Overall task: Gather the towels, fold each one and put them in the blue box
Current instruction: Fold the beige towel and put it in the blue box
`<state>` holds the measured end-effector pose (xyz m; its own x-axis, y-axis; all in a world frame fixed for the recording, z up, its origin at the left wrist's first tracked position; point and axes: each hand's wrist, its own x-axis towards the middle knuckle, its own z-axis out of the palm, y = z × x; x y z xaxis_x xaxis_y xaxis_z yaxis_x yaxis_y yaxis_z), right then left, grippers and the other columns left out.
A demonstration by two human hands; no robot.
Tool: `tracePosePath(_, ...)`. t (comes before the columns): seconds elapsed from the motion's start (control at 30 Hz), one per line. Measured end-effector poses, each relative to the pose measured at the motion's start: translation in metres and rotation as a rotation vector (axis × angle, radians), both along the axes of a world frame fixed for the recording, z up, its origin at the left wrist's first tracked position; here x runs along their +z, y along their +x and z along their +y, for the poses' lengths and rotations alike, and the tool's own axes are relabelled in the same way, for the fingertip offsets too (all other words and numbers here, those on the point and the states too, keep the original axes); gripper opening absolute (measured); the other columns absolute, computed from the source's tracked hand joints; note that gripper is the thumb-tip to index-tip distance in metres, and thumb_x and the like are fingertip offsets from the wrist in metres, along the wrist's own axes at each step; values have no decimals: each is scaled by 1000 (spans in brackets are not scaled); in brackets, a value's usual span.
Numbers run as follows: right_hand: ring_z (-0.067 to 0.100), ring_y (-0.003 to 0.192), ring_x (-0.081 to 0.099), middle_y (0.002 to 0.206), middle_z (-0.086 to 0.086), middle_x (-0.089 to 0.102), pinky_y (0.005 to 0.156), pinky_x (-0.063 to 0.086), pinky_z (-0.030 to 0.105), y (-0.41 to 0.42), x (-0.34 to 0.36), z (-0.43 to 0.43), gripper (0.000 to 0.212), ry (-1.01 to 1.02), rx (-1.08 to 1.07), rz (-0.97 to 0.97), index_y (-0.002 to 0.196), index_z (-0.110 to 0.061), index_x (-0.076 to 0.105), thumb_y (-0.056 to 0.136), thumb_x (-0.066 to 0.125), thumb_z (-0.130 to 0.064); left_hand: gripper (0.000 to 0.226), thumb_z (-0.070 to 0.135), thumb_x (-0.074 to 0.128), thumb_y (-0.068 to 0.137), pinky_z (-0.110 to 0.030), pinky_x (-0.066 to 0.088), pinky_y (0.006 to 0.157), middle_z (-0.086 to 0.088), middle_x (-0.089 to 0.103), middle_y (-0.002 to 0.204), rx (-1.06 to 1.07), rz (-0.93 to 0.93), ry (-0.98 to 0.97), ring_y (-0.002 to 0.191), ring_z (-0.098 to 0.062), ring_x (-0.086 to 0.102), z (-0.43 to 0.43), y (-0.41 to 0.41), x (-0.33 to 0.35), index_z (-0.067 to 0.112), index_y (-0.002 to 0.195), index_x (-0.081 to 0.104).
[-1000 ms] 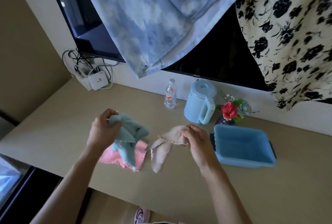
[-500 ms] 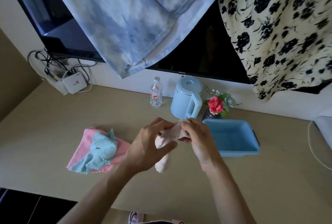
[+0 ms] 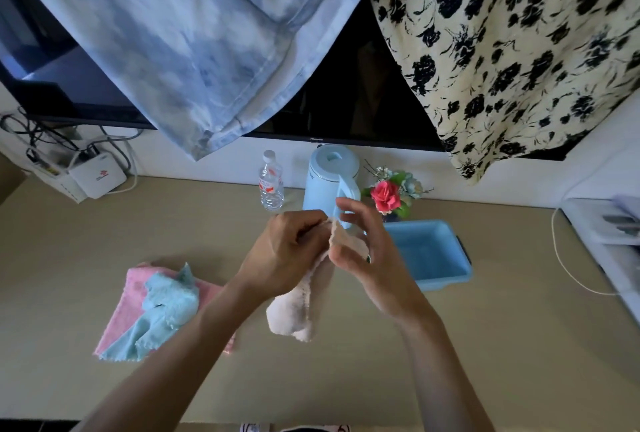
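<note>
Towels — beige towel (image 3: 298, 310), light-blue towel (image 3: 166, 310), pink towel (image 3: 130, 296). Blue box (image 3: 433, 251). Pale-blue kettle (image 3: 329, 175). Hanging cloth (image 3: 519, 50) — cream, black floral print.

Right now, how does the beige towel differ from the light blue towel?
The beige towel hangs long and narrow, pinched at its top by the left hand and right hand; the light blue towel lies crumpled and untouched. The beige towel is clear of the other towels; the light blue towel rests on the pink towel. Both are unfolded and outside the blue box.
</note>
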<state>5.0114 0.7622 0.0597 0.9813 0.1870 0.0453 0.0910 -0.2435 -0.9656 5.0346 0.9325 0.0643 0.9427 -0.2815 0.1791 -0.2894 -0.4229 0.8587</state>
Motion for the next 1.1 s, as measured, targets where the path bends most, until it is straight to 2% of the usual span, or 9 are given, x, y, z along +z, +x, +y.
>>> tracePosePath(0.17, 3, 97, 67, 103, -16, 70, 83, 51, 20, 7, 6, -1, 55, 19, -23, -1, 123, -28, 56, 75, 81, -22, 45, 22, 63, 94, -23, 24, 46, 4, 32, 50, 22, -18, 38, 49, -8, 27, -6, 9, 5, 4, 61, 39)
tracePosePath(0.3, 4, 70, 67, 74, -10, 72, 64, 48, 16, 12, 6, -1, 28, -5, -167, -94, 87, -20, 68, 85, 62, 7, 39, 24, 68, 90, -21, 23, 46, 0, 35, 52, 31, -85, 102, 50, -10, 28, -2, 16, 2, 4, 63, 48)
tracePosePath(0.4, 6, 63, 60, 66, -2, 66, 59, 45, 18, 16, 8, -5, 21, 38, -179, -89, 80, -12, 65, 86, 61, 8, 29, 23, 73, 85, -22, 25, 48, -10, 45, 57, -24, -84, 127, 54, -16, 32, 5, 20, -5, 8, 69, 55)
tracePosePath(0.53, 17, 68, 56, 76, 22, 61, 63, 45, 29, 21, 7, -12, 4, 104, -164, -64, 82, -3, 62, 82, 62, 2, 18, 25, 75, 82, -21, 35, 53, 5, 52, 58, -83, -3, 228, 56, -10, 43, 22, 28, -35, 18, 73, 61)
tracePosePath(0.63, 14, 66, 53, 71, 20, 58, 63, 44, 29, 23, 4, -21, 3, 68, -130, -59, 76, -3, 60, 77, 62, -5, 31, 28, 73, 84, -14, 34, 55, 11, 52, 57, -84, 73, 346, 58, -5, 46, 38, 33, -64, 25, 62, 51)
tracePosePath(0.73, 14, 62, 46, 64, 18, 49, 58, 39, 27, 21, -2, -32, 12, 52, -122, -35, 73, 0, 54, 77, 63, -6, 20, 29, 72, 88, -9, 38, 60, 11, 58, 66, -49, 103, 377, 68, 7, 54, 53, 33, -85, 21, 73, 62)
tracePosePath(0.83, 19, 59, 38, 61, 12, 39, 52, 34, 26, 20, -14, -49, 22, 84, -165, 14, 72, 8, 44, 80, 63, 0, 29, 38, 67, 89, -13, 39, 59, -3, 58, 67, 41, 114, 355, 66, -10, 51, 65, 35, -99, 12, 78, 61)
tracePosePath(0.93, 19, 61, 48, 63, 9, 50, 58, 39, 29, 20, -28, -65, 18, 42, -203, 69, 71, -2, 50, 75, 66, -10, 39, 44, 58, 88, -19, 32, 50, -10, 48, 61, 88, 80, 312, 56, -14, 33, 73, 37, -105, 10, 72, 48)
tracePosePath(1.1, 16, 64, 57, 63, 7, 60, 57, 46, 21, 24, -52, -71, 9, 66, -297, 147, 67, -16, 61, 71, 69, -17, 23, 24, 71, 88, -17, 33, 51, 0, 47, 59, 25, 87, 323, 57, -12, 37, 80, 42, -111, 12, 76, 56)
